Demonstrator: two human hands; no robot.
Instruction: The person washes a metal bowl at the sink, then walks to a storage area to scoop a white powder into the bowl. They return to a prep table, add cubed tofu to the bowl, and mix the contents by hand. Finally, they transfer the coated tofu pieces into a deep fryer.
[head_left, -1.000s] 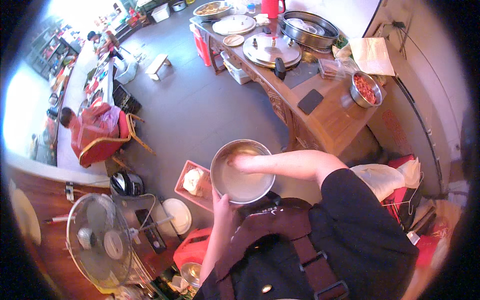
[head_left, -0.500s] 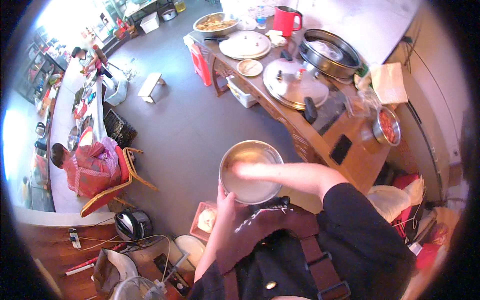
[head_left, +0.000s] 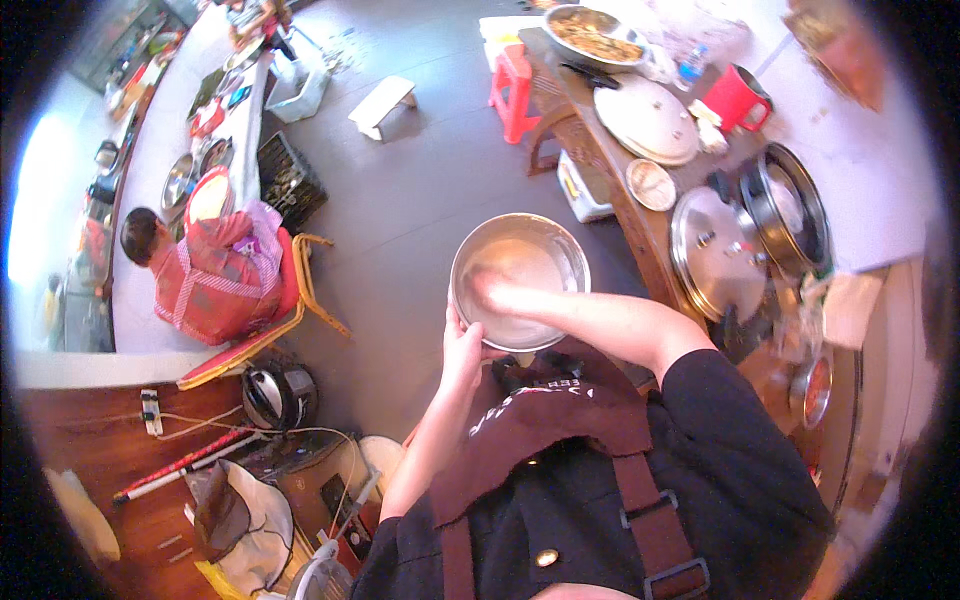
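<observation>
A round metal bowl (head_left: 575,262) is held out in front of my apron. My left hand (head_left: 466,346) grips its near-left rim, thumb over the edge and fingers against the outside wall. Inside the bowl lies a pale, whitish mass (head_left: 525,262), too blurred to name for certain. My right hand (head_left: 492,288) reaches down into the bowl from the right, its fingers smeared by motion and partly sunk in the pale contents.
To the right, a wooden table (head_left: 640,235) carries a large lidded pot (head_left: 715,255), a steamer (head_left: 790,205), a red jug (head_left: 737,98) and a basin of food (head_left: 595,38). At left a person (head_left: 215,270) sits on a chair (head_left: 315,285) by a long counter. A white stool (head_left: 382,106) stands ahead.
My view has turned to the right, and the bowl sits higher in the picture. My right hand has shifted within the bowl; my left keeps its hold on the rim.
</observation>
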